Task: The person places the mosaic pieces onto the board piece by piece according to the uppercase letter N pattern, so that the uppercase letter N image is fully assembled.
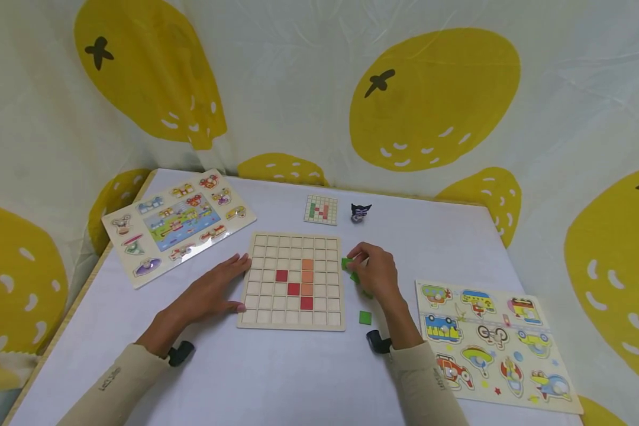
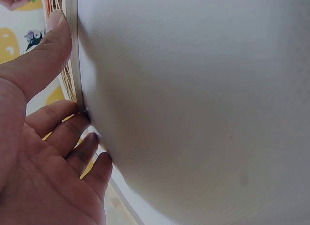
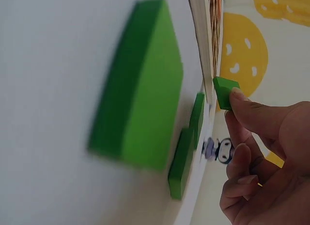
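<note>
A wooden grid board (image 1: 263,300) lies on the table, with red tiles (image 1: 293,289) and orange tiles (image 1: 307,276) set in some of its squares. At its left edge my left hand (image 1: 207,294) rests with fingers and thumb spread, touching the rim; the left wrist view shows those fingers (image 2: 59,133) against the board's side. Just beyond the right edge, my right hand (image 1: 377,273) pinches a green square tile (image 3: 225,92) between thumb and finger, held above the table. More green tiles lie below that hand, and one loose green tile (image 1: 365,318) is nearer to me.
Behind the board are a small pattern card (image 1: 321,210) with coloured squares and a small dark figurine (image 1: 359,212). A picture puzzle (image 1: 154,266) lies at the back left, a vehicle puzzle (image 1: 516,319) at the right. A fruit-patterned curtain (image 1: 287,77) hangs behind the table.
</note>
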The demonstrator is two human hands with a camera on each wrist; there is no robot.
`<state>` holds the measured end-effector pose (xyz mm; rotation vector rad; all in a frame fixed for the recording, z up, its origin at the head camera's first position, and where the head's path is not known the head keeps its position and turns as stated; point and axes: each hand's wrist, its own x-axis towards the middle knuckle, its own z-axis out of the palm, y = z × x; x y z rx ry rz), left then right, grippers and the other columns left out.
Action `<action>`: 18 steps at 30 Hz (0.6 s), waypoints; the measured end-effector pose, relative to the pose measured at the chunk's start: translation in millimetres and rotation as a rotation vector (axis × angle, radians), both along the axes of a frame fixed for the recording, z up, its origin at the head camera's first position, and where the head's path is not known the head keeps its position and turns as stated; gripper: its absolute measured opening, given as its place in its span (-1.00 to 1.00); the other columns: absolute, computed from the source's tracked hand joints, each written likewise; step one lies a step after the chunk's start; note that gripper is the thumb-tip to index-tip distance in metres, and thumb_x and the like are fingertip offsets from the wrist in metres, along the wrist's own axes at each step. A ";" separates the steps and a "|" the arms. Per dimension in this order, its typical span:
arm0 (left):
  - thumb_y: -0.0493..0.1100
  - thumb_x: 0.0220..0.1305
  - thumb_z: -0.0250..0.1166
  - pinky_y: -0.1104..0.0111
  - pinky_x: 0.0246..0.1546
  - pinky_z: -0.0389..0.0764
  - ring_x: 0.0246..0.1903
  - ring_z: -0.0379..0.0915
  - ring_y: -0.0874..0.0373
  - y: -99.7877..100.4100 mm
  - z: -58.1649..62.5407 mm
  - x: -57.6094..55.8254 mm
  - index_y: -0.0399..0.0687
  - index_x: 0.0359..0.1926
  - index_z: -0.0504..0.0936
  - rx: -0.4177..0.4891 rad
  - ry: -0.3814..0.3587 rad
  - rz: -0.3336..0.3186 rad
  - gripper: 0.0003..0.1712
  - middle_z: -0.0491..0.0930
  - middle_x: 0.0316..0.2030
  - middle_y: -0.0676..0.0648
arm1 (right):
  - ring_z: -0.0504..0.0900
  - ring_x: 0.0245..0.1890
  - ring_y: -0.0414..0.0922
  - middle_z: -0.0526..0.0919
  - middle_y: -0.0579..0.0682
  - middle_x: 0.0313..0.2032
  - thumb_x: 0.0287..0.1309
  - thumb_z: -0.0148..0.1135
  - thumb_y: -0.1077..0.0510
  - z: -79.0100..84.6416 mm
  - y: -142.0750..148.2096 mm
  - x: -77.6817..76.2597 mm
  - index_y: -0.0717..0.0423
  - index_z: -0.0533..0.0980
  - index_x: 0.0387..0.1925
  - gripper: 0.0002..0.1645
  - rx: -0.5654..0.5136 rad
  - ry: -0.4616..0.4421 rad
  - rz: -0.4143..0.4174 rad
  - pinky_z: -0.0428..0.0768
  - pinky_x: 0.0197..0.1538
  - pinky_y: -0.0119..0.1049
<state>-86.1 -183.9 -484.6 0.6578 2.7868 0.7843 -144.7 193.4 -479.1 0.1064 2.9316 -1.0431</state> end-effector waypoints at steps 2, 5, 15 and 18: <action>-0.08 0.01 0.70 -0.23 0.54 0.29 0.62 0.08 -0.35 0.1 0.4 0.2 -0.28 0.59 0.29 -0.001 0.001 0.000 0.19 0.23 0.61 -0.30 | 0.49 -0.49 -0.09 0.72 -0.10 -0.37 0.17 0.57 0.17 -0.3 -6.5 0.3 -0.12 0.72 -0.23 -0.83 -0.009 0.007 0.005 0.38 -0.39 -0.22; -0.08 0.01 0.70 -0.23 0.54 0.29 0.62 0.08 -0.36 0.2 0.7 0.4 -0.28 0.59 0.29 0.000 0.001 -0.001 0.20 0.23 0.61 -0.30 | 0.49 -0.48 -0.09 0.71 -0.11 -0.38 0.17 0.58 0.16 -0.2 -16.4 0.3 -0.13 0.71 -0.25 -0.83 -0.026 0.018 0.014 0.38 -0.38 -0.23; -0.07 0.01 0.70 -0.22 0.55 0.28 0.62 0.07 -0.35 0.5 -1.3 -0.2 -0.27 0.60 0.28 -0.012 0.000 0.002 0.20 0.22 0.62 -0.29 | 0.56 -0.38 -0.10 0.68 -0.15 -0.45 0.15 0.60 0.15 3.3 -54.2 0.9 -0.11 0.70 -0.27 -0.82 -0.089 0.019 0.066 0.41 -0.28 -0.22; -0.07 0.01 0.70 -0.22 0.55 0.28 0.62 0.07 -0.35 0.6 -1.4 -0.2 -0.27 0.60 0.28 -0.011 -0.002 0.003 0.20 0.22 0.62 -0.29 | 0.61 -0.28 -0.12 0.68 -0.17 -0.46 0.15 0.60 0.14 2.0 -64.4 0.6 -0.13 0.69 -0.29 -0.82 -0.088 0.017 0.083 0.46 -0.21 -0.22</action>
